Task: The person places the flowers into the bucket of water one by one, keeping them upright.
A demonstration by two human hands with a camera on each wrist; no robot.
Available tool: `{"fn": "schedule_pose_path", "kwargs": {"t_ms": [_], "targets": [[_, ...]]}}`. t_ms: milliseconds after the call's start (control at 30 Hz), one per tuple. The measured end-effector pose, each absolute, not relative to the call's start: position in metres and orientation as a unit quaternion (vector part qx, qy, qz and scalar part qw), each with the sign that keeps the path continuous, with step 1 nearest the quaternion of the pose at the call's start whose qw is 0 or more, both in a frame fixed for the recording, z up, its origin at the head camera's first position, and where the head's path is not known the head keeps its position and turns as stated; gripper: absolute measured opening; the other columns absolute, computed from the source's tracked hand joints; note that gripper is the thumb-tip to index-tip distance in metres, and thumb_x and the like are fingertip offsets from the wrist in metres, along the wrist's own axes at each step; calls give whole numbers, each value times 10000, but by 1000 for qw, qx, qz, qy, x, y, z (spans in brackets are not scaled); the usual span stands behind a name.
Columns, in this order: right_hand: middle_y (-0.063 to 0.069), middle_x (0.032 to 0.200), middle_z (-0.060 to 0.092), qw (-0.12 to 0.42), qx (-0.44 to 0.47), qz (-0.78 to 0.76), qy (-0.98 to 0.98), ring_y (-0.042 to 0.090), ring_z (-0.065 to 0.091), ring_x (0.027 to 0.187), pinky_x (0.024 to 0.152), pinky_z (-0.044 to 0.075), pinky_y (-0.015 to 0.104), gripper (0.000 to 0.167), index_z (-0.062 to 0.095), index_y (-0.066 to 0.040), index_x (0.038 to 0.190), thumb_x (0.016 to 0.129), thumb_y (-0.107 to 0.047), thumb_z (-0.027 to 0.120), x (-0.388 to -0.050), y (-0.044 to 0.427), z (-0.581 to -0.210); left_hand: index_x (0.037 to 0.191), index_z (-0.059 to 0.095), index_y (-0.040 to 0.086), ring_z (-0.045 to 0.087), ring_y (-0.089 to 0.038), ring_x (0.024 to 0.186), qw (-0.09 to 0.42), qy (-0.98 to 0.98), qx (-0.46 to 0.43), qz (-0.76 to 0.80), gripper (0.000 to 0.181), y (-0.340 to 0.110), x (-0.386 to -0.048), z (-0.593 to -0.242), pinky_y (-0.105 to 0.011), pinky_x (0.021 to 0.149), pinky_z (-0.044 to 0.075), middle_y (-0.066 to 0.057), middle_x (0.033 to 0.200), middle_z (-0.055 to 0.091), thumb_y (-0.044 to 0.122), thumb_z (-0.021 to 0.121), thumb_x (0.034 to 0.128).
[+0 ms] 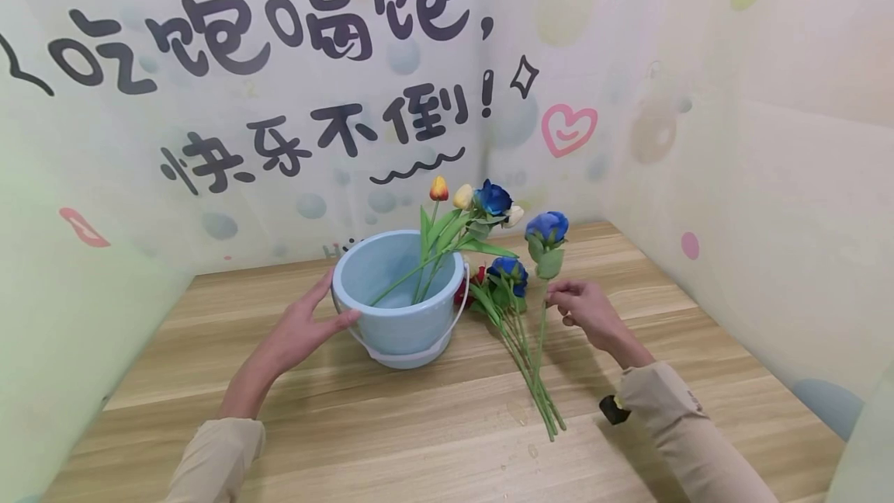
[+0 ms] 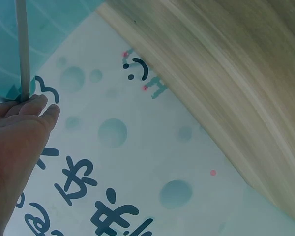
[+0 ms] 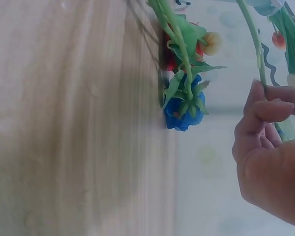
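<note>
A light blue bucket (image 1: pixel 398 332) with a white handle stands upright on the table. My left hand (image 1: pixel 296 332) rests against its left side, thumb near the front rim; in the left wrist view the fingers (image 2: pixel 37 104) lie fairly straight against it. Leaning inside the bucket are yellow and orange tulips (image 1: pixel 438 189) and a blue flower (image 1: pixel 493 198). My right hand (image 1: pixel 587 309) pinches the green stem of another blue flower (image 1: pixel 547 228) between thumb and fingers, bloom upward. Its lower stem crosses a bunch with blue (image 1: pixel 508 273) and red blooms, lying right of the bucket.
The wood-grain table (image 1: pixel 314 425) meets printed walls at the back and sides. A small black object (image 1: pixel 615 409) shows by the right sleeve. Several green stems (image 1: pixel 534 386) reach toward the table's front.
</note>
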State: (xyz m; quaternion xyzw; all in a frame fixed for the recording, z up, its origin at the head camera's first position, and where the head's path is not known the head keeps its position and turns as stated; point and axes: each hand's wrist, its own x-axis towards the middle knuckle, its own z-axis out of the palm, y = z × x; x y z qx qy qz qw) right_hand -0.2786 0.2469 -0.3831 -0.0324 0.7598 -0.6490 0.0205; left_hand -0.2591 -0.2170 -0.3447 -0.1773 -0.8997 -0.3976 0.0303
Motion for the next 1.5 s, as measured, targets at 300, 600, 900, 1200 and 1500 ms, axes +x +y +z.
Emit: {"fn": "schedule_pose_path", "kwargs": {"t_ms": [300,600,900,1200,1500], "targets": [[-8,857,638,-17,-34,-670,741,90,458,693,547,398,228,244,571,131,1170,1029,-63,612,-276,249,-375,1676,183,215,209,-494,1512,31,-899,-180,-398,890,-217,-260,-345,-771,1093,264,-173,1690,221,464,686,985],[-13,858,673,-41,-43,-688,724,73,472,684,538,399,218,171,601,82,1135,1029,-52,615,-276,251,-366,1675,190,216,216,-489,1512,34,-897,-184,-400,887,-217,-260,-345,-768,1095,265,-167,1689,227,455,691,983],[-47,836,681,-52,-65,-702,708,69,457,664,530,376,200,43,642,-33,1029,1030,-27,600,-276,248,-360,1674,190,209,211,-488,1514,33,-898,-182,-399,892,-218,-260,-346,-768,1094,266,-180,1691,212,461,692,982],[-32,842,690,-68,-90,-718,686,78,442,648,516,361,200,52,650,-28,1037,1030,-16,599,-273,241,-350,1674,196,216,216,-480,1515,34,-896,-184,-404,885,-217,-259,-344,-764,1097,267,-168,1689,225,458,692,982],[-27,829,689,-78,-96,-734,667,74,433,624,508,342,200,86,662,-58,1039,1018,8,610,-271,232,-341,1675,188,224,211,-473,1519,35,-895,-185,-403,885,-217,-259,-345,-761,1100,267,-159,1690,227,459,688,985]]}}
